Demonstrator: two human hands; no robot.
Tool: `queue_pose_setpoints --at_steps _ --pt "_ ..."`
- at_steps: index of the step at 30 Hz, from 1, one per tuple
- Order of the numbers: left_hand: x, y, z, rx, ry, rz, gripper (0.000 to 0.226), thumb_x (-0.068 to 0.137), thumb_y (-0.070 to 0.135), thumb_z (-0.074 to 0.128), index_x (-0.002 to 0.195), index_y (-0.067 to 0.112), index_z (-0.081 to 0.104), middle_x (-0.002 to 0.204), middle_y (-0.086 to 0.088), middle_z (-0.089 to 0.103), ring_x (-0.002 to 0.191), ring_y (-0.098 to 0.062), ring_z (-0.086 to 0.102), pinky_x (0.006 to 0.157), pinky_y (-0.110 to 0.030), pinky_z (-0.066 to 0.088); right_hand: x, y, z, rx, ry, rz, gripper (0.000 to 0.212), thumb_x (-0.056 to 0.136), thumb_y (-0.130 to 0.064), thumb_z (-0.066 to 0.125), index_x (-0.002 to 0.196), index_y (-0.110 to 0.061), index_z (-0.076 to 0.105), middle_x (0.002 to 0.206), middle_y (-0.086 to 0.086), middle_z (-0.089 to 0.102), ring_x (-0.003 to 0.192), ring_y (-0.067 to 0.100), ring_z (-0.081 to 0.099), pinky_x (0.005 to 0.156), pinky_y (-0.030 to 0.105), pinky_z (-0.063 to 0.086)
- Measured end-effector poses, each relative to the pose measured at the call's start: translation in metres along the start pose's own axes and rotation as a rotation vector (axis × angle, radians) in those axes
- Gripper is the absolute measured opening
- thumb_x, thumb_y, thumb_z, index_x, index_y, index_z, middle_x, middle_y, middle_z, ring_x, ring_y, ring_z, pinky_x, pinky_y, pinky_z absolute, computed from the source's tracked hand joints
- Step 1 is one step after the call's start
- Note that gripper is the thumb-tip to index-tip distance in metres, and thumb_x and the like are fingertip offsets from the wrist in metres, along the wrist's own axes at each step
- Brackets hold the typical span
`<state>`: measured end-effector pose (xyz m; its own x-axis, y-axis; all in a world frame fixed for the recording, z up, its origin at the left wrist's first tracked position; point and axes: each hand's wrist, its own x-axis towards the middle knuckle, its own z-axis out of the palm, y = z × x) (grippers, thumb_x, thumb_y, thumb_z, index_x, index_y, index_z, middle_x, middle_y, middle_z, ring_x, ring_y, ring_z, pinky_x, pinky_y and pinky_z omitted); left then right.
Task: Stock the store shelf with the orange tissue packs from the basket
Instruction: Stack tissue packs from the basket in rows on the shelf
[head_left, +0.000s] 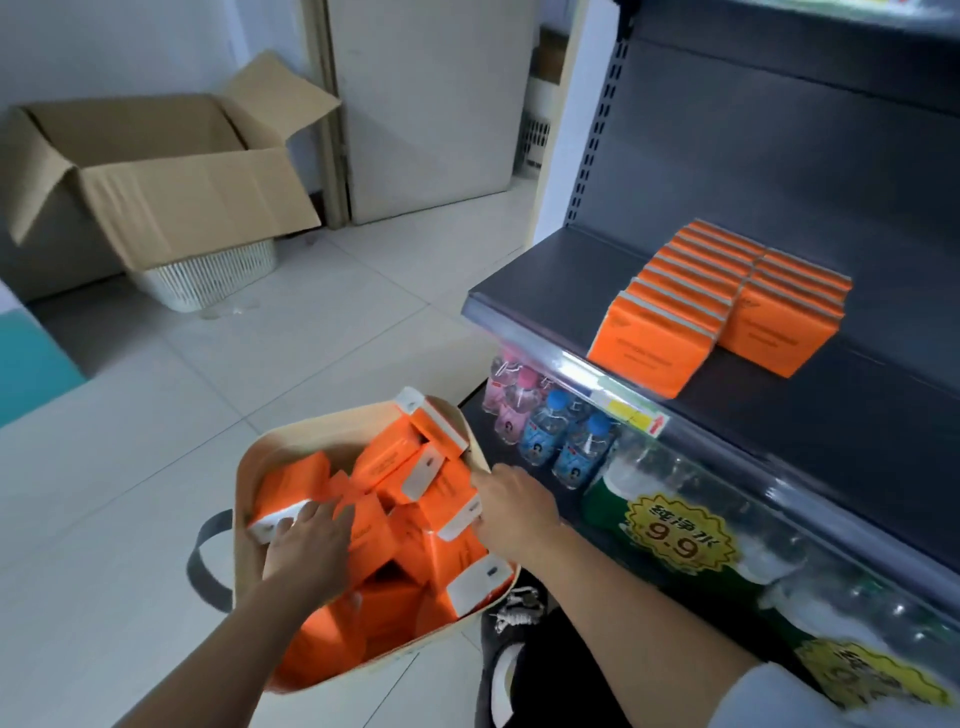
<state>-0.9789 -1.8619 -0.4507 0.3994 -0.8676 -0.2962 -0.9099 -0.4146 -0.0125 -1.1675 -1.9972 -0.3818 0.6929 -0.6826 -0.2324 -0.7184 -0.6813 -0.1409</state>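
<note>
In the basket (301, 441) the orange tissue packs (384, 462) lie jumbled. The left hand (306, 540) rests flat, fingers spread, on packs near its left rim; the right hand (514, 512) touches a pack at the right rim, grip unclear. Two stocked rows (727, 296) stand at the front edge of the shelf (545, 270)

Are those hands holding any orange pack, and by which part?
Nothing clearly held. The left hand lies on one orange pack near its white end; the fingers of the right hand are hidden from view.

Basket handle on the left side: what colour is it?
The handle is dark grey, on a beige basket; the head view shows it.
</note>
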Motion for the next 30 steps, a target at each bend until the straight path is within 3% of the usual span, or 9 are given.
queue_pose_setpoints --at_steps 2,4,9,13,17,21,24,27,30 --pt "-0.004 -0.011 0.010 -0.023 -0.123 -0.024 0.082 0.069 0.068 0.061 0.137 0.030 0.035 0.139 -0.001 0.040 0.129 -0.024 0.040 0.104 -0.048 0.033 0.003 0.000 0.013 0.012 -0.040 -0.005 0.026 0.087 -0.020 0.059 0.112 -0.012 0.054 0.117 0.010 0.053 0.111 0.031 0.050 0.080 0.038 0.046" --pt "-0.008 -0.019 0.018 -0.008 -0.196 -0.017 0.077 0.071 0.067 0.061 0.136 0.036 0.036 0.143 -0.003 0.034 0.129 -0.024 0.042 0.107 -0.051 0.029 0.005 0.002 0.024 0.020 -0.079 -0.009 0.026 0.087 -0.018 0.058 0.112 -0.013 0.054 0.118 0.010 0.052 0.112 0.031 0.050 0.082 0.039 0.046" --pt "0.000 -0.031 0.028 -0.099 -0.259 0.044 0.068 0.072 0.043 0.076 0.132 0.033 0.045 0.134 0.004 0.046 0.122 -0.015 0.047 0.100 -0.028 0.041 0.012 0.000 0.037 0.075 -0.151 -0.026 0.036 0.087 -0.023 0.063 0.121 -0.017 0.052 0.122 0.007 0.052 0.116 0.028 0.048 0.090 0.041 0.047" --pt "0.016 -0.037 0.010 -0.584 -0.259 -0.065 0.059 0.070 0.033 0.083 0.120 0.023 0.054 0.119 0.000 0.058 0.103 -0.014 0.053 0.083 -0.024 0.040 0.015 -0.005 0.036 0.340 -0.161 0.010 0.045 0.083 -0.037 0.067 0.124 -0.025 0.055 0.123 -0.003 0.056 0.113 0.018 0.053 0.092 0.035 0.047" --pt "0.026 -0.035 -0.019 -1.263 -0.283 -0.186 0.080 0.043 0.059 0.085 0.112 0.024 0.064 0.107 -0.002 0.068 0.101 -0.020 0.064 0.080 -0.038 0.053 0.021 -0.008 0.030 0.849 -0.268 0.142 0.048 0.075 -0.046 0.073 0.119 -0.032 0.059 0.114 -0.009 0.062 0.105 0.010 0.059 0.093 0.035 0.051" --pt "0.029 -0.020 -0.028 -1.352 -0.293 -0.127 0.092 0.035 0.076 0.078 0.111 0.027 0.064 0.104 0.000 0.072 0.098 -0.017 0.068 0.072 -0.032 0.056 0.024 -0.007 0.025 1.038 -0.265 0.206 0.046 0.080 -0.035 0.074 0.122 -0.031 0.056 0.113 -0.004 0.065 0.105 0.015 0.062 0.092 0.040 0.052" --pt "0.030 -0.006 -0.022 -1.477 -0.228 -0.159 0.068 0.068 0.067 0.065 0.116 0.019 0.061 0.107 -0.004 0.069 0.098 -0.019 0.067 0.074 -0.032 0.056 0.025 -0.002 0.021 1.097 -0.206 0.243 0.041 0.084 -0.024 0.072 0.120 -0.032 0.055 0.111 -0.003 0.063 0.105 0.016 0.061 0.090 0.040 0.054" --pt "0.039 -0.012 0.005 -1.050 0.034 -0.373 0.041 0.095 0.043 0.049 0.127 0.017 0.055 0.124 -0.008 0.060 0.112 -0.027 0.057 0.090 -0.041 0.048 0.024 0.002 0.020 1.080 -0.149 0.284 0.039 0.086 -0.023 0.069 0.119 -0.033 0.051 0.116 -0.005 0.058 0.110 0.016 0.057 0.095 0.041 0.051" --pt "0.031 -0.022 0.037 -0.667 -0.007 -0.500 0.050 0.086 0.038 0.058 0.131 0.020 0.045 0.127 -0.014 0.051 0.112 -0.035 0.053 0.091 -0.050 0.049 0.025 0.006 0.019 1.125 -0.089 0.362 0.044 0.084 -0.021 0.070 0.120 -0.030 0.047 0.116 -0.004 0.056 0.108 0.016 0.057 0.092 0.041 0.053"
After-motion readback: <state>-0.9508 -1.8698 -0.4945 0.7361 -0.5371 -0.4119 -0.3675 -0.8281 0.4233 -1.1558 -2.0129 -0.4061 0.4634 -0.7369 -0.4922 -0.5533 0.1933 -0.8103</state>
